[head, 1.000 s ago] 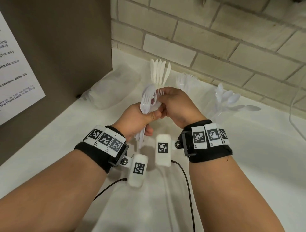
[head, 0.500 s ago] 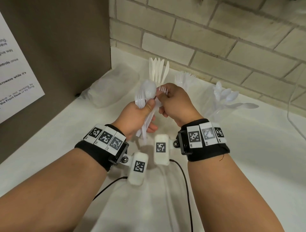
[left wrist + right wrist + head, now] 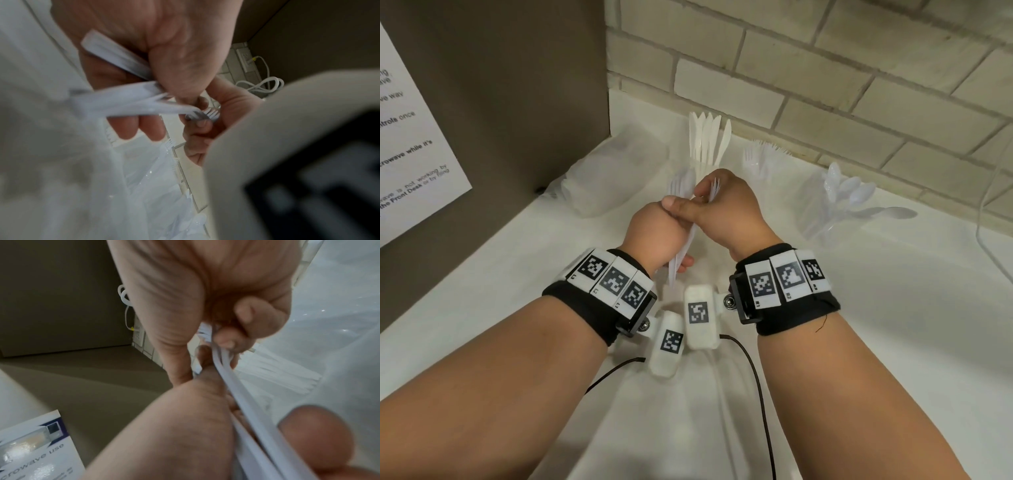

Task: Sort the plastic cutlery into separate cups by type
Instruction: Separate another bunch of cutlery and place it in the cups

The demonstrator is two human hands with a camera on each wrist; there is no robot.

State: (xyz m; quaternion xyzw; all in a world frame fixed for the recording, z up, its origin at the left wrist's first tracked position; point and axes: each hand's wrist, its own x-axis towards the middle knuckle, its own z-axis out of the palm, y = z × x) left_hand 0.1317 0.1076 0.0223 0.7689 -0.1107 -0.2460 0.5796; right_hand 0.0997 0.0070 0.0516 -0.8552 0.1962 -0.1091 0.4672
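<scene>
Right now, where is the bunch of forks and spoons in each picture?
Head: bunch at centre, in the left hand, right hand pinching its top.
Left wrist: left of centre, under the thumb.
Right wrist: running from centre to bottom right.
Shared landmark: the brick wall.

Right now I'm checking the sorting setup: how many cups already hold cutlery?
3, all along the brick wall: the knife cup behind the hands, the fork cup to its right, and the spoon cup farthest right. More may be hidden.
</scene>
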